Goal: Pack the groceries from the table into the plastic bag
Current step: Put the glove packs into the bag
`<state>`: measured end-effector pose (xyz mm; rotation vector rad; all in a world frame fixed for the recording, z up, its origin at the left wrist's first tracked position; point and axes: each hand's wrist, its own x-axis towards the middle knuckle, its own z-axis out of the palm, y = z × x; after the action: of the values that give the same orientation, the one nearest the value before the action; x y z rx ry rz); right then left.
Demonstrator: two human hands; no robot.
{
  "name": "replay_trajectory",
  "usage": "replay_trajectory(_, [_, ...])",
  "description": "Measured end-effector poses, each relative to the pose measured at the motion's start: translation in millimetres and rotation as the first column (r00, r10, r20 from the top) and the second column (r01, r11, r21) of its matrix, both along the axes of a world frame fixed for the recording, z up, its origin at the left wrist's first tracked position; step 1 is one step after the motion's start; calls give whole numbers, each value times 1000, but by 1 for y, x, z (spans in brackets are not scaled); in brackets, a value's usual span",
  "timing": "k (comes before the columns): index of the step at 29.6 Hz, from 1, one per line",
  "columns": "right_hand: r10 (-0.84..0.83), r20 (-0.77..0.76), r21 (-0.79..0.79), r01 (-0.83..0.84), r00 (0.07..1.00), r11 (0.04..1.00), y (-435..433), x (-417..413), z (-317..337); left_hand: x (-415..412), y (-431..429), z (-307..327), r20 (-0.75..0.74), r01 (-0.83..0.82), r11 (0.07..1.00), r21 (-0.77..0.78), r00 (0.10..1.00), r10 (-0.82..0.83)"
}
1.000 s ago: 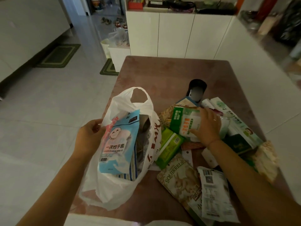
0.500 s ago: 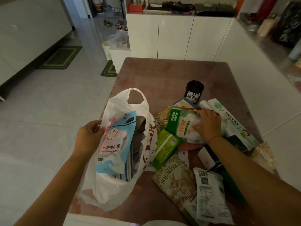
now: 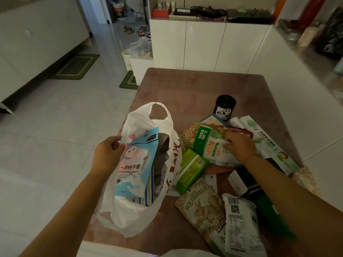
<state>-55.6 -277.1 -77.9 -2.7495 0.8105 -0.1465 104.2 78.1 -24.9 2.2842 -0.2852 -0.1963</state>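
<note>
A white plastic bag (image 3: pixel 141 212) stands open at the table's left edge. Inside it a light blue pouch with a smiley face (image 3: pixel 135 167) stands upright beside other packs. My left hand (image 3: pixel 108 154) grips the bag's left rim. My right hand (image 3: pixel 240 145) lies on a green and white packet (image 3: pixel 209 147) atop the grocery pile, fingers closed over its right side. Around it lie a lime green pack (image 3: pixel 191 168), a beige squirrel snack pouch (image 3: pixel 202 206), a white labelled packet (image 3: pixel 239 217) and a long white and green box (image 3: pixel 269 145).
A black jar with a panda sticker (image 3: pixel 225 106) stands behind the pile. The pink-brown table (image 3: pixel 185 86) runs back toward white cabinets (image 3: pixel 204 45). A dark green box (image 3: pixel 263 201) lies under my right forearm. Tiled floor (image 3: pixel 55 127) lies to the left.
My right hand with the green and white packet has sunk a little onto the pile and the packet has tilted. My left hand keeps its hold on the bag's rim.
</note>
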Motion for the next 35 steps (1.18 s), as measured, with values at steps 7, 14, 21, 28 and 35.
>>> replay_trajectory(7, [-65,216,112,41,974,993,-2,4,49,3,1,0,-16,-2,1000,23,1000,3])
replay_trajectory(14, [-449,380,809,-55,809,585,51,37,127,6,2,2,-19,-10,1000,-20,1000,10])
replay_trajectory(21, [-193,-1,902,84,981,423,156,89,68,9,9,5,-5,-69,994,-89,998,69])
replay_trajectory(28, [-44,-103,940,112,994,323,220,119,39,13,17,6,3,-75,994,-81,997,75])
replay_trajectory(35, [63,373,464,-245,926,851,172,99,48,13,19,1,-25,-63,996,-65,998,61])
